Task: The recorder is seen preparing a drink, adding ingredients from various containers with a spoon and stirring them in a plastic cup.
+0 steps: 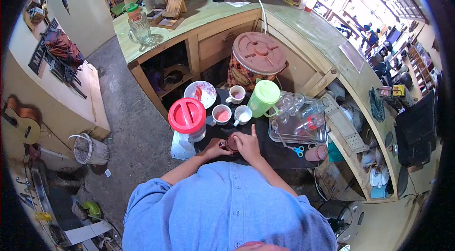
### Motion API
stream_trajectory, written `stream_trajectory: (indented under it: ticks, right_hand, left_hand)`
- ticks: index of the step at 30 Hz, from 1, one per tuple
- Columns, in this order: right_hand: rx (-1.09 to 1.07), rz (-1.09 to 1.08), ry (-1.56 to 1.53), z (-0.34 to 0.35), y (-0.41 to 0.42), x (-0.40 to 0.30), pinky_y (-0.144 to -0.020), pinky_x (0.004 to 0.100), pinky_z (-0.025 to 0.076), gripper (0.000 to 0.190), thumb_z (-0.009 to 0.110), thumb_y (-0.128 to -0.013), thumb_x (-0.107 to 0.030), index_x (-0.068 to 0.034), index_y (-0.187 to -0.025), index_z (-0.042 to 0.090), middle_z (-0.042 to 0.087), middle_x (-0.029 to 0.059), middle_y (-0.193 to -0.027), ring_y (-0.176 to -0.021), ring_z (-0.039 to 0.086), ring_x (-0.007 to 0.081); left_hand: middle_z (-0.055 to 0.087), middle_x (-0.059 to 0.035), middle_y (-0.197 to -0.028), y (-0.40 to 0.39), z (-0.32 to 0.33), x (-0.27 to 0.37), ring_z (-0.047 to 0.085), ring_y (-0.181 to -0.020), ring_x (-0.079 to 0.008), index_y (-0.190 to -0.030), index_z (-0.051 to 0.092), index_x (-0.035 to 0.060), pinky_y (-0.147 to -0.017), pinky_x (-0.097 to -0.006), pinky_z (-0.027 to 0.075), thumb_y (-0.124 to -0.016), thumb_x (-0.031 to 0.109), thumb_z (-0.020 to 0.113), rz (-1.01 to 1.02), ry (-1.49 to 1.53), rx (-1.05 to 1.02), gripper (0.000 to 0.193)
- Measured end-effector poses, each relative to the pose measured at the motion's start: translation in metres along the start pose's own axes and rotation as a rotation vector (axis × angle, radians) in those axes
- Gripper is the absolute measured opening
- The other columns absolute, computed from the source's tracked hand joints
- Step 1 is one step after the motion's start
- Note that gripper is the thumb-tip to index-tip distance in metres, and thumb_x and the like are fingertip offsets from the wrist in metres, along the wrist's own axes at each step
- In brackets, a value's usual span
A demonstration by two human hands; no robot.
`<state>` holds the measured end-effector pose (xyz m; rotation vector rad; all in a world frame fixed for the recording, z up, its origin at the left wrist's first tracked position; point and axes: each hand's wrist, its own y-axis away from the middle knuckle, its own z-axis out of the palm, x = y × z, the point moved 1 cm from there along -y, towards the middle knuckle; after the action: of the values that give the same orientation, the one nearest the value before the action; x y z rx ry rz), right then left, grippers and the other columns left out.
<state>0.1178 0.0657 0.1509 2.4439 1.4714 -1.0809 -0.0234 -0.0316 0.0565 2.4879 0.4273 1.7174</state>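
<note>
My left hand holds a small reddish-brown cup or glass at its side, on or just over the black tabletop. My right hand rests over the cup's top and right side, with one finger pointing up; whether it grips the cup is hard to tell. Beyond my hands stand a white cup with pink contents, a white cup with pale contents and another white cup. A red-lidded pitcher is at the left, a green lidded pitcher at the right, and a red-stained white bowl behind.
On the right, a clear tray holds glassware and a spoon; blue-handled scissors and a pinkish glass lie near its front edge. A brown-lidded bucket stands behind the table, before a wooden counter bearing a glass mug.
</note>
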Motion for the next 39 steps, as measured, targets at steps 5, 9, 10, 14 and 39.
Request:
stream_trajectory:
  ticks: [5,9,10,14,39]
  right_hand:
    - [-0.135,0.013,-0.014,0.007,0.005,0.009,-0.11,0.0582,0.018,0.011,0.058,-0.084,-0.013,-0.008,-0.089,0.067,0.069,0.0076,-0.08,-0.075,0.066,0.0258]
    - [0.043,-0.01,-0.057,0.003,0.0,0.003,-0.11,0.0587,0.018,0.011,0.058,-0.085,-0.013,-0.009,-0.089,0.067,0.069,0.0071,-0.08,-0.074,0.066,0.0255]
    - [0.026,0.003,-0.001,0.004,0.0,0.006,-0.11,0.0589,0.018,0.011,0.058,-0.085,-0.013,-0.009,-0.088,0.067,0.069,0.0069,-0.08,-0.075,0.066,0.0255]
    - [-0.032,0.052,-0.028,0.003,-0.002,0.007,-0.11,0.0593,0.016,0.011,0.057,-0.086,-0.014,-0.009,-0.088,0.067,0.069,0.0063,-0.08,-0.075,0.066,0.0253]
    - [-0.007,0.025,-0.05,0.002,-0.003,0.011,-0.113,0.0551,0.013,0.013,0.057,-0.086,-0.015,-0.011,-0.088,0.069,0.069,0.0044,-0.08,-0.074,0.067,0.0219]
  left_hand:
    - [0.068,-0.0066,-0.073,0.002,0.0,0.009,0.059,-0.065,-0.0105,-0.081,0.07,0.0028,-0.063,-0.0305,0.047,-0.063,0.024,0.083,0.023,0.021,-0.002,0.031]
    - [0.068,-0.007,-0.071,0.001,0.003,0.001,0.058,-0.062,-0.0108,-0.08,0.069,0.0018,-0.061,-0.0314,0.046,-0.063,0.024,0.083,0.05,0.053,0.021,0.032]
    - [0.068,-0.007,-0.071,0.0,0.004,-0.002,0.058,-0.062,-0.0108,-0.08,0.069,0.0018,-0.061,-0.0314,0.046,-0.063,0.024,0.083,0.05,0.053,0.019,0.032]
    - [0.067,-0.0077,-0.07,-0.003,0.004,-0.006,0.058,-0.061,-0.0112,-0.079,0.068,0.0013,-0.06,-0.0317,0.046,-0.062,0.027,0.084,0.047,0.019,0.022,0.034]
    - [0.067,-0.0073,-0.069,-0.003,0.002,-0.007,0.059,-0.062,-0.0104,-0.078,0.067,0.0017,-0.06,-0.0313,0.046,-0.061,0.029,0.084,0.02,0.004,0.001,0.036]
